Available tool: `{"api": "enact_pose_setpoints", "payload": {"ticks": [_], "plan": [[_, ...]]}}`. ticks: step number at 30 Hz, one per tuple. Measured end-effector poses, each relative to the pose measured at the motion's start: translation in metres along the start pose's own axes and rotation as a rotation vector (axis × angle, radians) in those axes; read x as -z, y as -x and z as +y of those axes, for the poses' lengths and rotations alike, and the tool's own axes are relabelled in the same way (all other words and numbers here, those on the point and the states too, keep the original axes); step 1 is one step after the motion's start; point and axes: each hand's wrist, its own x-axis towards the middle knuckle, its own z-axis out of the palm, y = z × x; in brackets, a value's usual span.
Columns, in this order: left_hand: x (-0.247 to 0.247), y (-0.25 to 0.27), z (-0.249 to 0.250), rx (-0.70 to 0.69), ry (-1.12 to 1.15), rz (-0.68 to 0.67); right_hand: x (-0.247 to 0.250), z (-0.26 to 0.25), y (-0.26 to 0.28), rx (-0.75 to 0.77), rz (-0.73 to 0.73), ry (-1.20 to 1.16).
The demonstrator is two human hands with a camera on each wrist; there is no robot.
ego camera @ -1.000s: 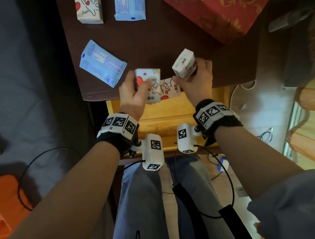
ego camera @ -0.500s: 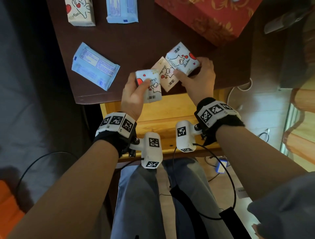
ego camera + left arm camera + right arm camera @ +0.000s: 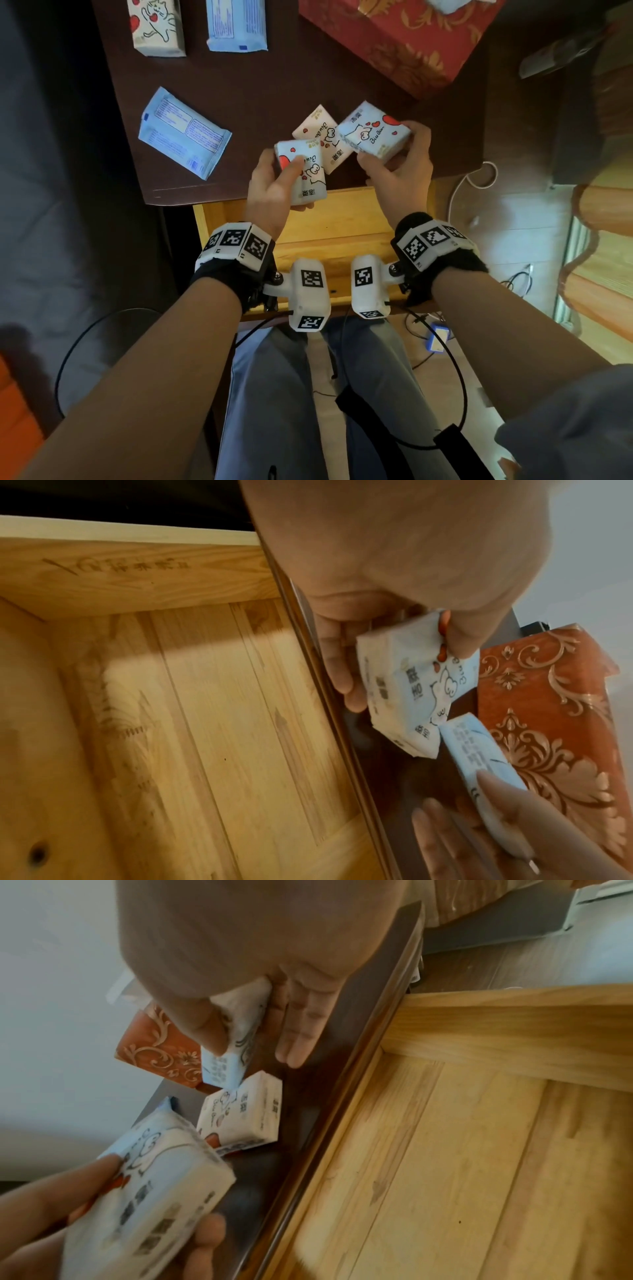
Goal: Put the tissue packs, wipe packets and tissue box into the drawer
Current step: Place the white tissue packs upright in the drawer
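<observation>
My left hand grips a white tissue pack with red hearts over the table's front edge, thumb on its face. My right hand pinches a second such pack just above the dark table. Between them a third pack lies flat on the table. The right wrist view shows that lying pack beside the held one. A fourth pack, two blue wipe packets and the red patterned tissue box lie farther back. Below my hands the wooden drawer stands open, its bare floor showing.
My knees and cables are under the drawer front. A dark bed surface lies to the left. To the right are a wooden floor and wooden furniture.
My right hand has turned its pack from edge-on to face-up and holds it farther over the table. The left hand keeps its pack in nearly the same place.
</observation>
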Motion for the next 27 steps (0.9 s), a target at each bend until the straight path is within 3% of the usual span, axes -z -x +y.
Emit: {"api": "enact_pose_setpoints", "payload": {"ticks": [10, 14, 23, 27], "plan": [[0.001, 0.027, -0.004, 0.178, 0.127, 0.063, 0.019, 0.003, 0.038, 0.023, -0.253, -0.06], [0.003, 0.044, -0.022, 0.139, 0.068, 0.026, 0.012, 0.013, 0.05, -0.007, -0.274, -0.077], [0.035, 0.059, -0.083, 0.153, -0.008, 0.093, -0.022, 0.056, 0.087, -0.272, -0.463, -0.12], [0.048, 0.067, -0.105, 0.192, -0.011, 0.111, -0.042, 0.074, 0.103, -0.399, -0.462, -0.146]]}}
